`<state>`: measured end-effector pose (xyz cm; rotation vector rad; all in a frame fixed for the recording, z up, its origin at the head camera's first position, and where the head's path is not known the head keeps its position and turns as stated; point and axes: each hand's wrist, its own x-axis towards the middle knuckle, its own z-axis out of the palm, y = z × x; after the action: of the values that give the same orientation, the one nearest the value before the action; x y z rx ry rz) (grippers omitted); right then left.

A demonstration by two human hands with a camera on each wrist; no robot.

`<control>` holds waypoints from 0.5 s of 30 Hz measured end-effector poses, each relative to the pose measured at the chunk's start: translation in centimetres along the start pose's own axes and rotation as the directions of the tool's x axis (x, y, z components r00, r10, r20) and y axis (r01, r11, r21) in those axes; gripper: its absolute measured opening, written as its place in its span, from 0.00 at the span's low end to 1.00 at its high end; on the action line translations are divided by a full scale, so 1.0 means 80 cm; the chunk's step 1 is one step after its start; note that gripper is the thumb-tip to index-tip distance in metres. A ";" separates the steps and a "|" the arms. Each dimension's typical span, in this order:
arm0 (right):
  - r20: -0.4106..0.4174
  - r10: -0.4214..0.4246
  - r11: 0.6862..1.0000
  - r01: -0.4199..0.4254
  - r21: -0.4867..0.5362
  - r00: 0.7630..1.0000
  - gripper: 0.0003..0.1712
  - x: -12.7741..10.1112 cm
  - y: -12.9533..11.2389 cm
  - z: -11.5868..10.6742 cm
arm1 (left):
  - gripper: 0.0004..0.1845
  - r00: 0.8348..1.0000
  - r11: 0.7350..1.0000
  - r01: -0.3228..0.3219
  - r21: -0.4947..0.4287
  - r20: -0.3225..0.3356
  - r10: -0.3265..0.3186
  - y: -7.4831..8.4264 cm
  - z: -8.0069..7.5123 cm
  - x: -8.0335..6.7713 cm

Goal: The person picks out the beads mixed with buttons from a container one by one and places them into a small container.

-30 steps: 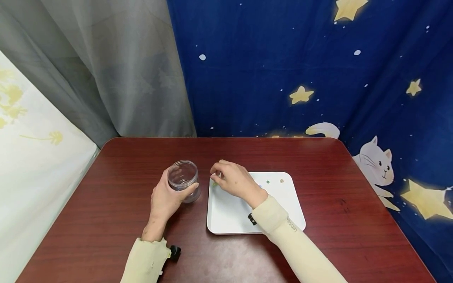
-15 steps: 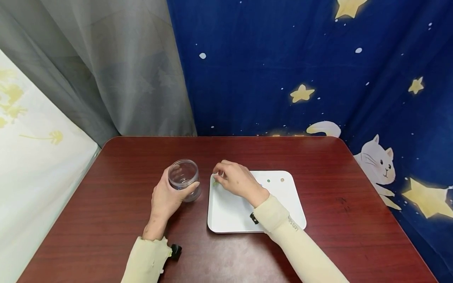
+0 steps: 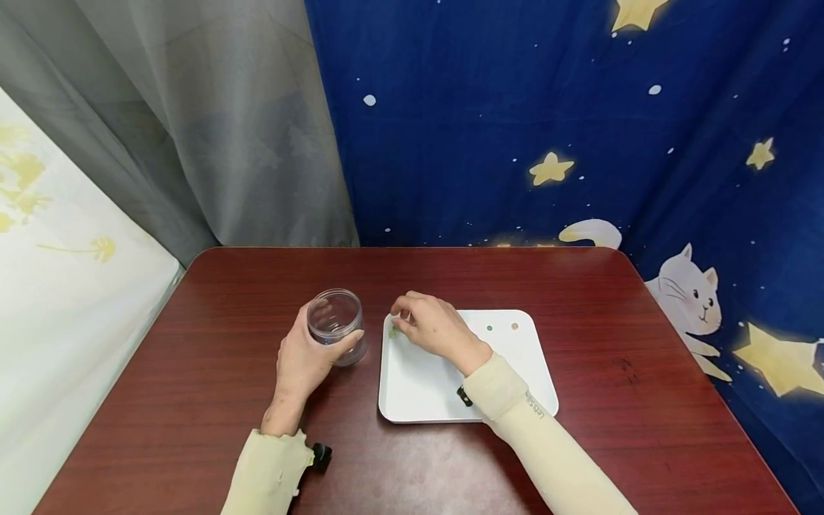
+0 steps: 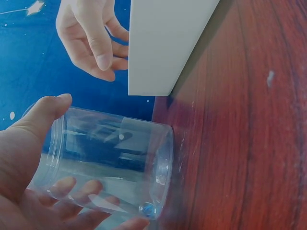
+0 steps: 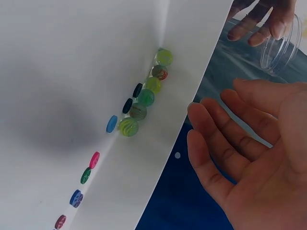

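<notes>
Your left hand is wrapped round a clear, open-topped jar, so that grip is holding the jar, with the thumb on the side facing the tray. You have the jar roughly upright over the surface, just beside the tray's left edge; you cannot tell whether its base touches down. A blue marble lies at the bottom of the jar.

Your right hand is at the tray's far left corner. That grip is partly wide: the fingers curve loosely and the thumb stands apart from them. Your fingertips come up to the tray's rim, though whether they touch it you cannot tell.

Inside the white tray, you have six glass marbles, mostly green and yellow-green, lined up where the floor meets the far wall. Small round buttons run along the same fold, some next to the marbles and others farther along; dark, blue, pink, green and maroon ones show.

You wear cream sleeves. Beyond the surface, you face a grey curtain and a blue curtain printed with stars and a cat
</notes>
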<state>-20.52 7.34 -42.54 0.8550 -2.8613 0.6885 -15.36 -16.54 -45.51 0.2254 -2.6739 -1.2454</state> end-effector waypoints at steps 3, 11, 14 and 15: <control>-0.003 -0.002 1.000 0.002 -0.003 1.000 0.08 0.000 0.001 0.002 | 0.53 1.000 1.000 0.005 0.003 0.003 -0.005 0.000 0.000 0.000; -0.012 -0.004 1.000 0.004 0.000 1.000 0.08 0.000 0.002 0.004 | 0.53 1.000 1.000 0.005 -0.001 0.006 -0.005 0.000 0.000 0.000; -0.007 -0.003 1.000 0.003 0.006 1.000 0.08 0.000 0.003 0.004 | 0.53 1.000 1.000 0.007 0.000 0.007 -0.007 0.000 0.000 0.001; -0.007 -0.004 1.000 0.004 0.006 1.000 0.09 0.000 0.003 0.005 | 0.53 1.000 1.000 0.008 0.000 0.009 -0.008 -0.001 0.000 0.001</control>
<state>-20.67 7.37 -42.97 0.8568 -2.8521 0.6990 -15.45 -16.58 -45.55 0.2316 -2.6831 -1.2513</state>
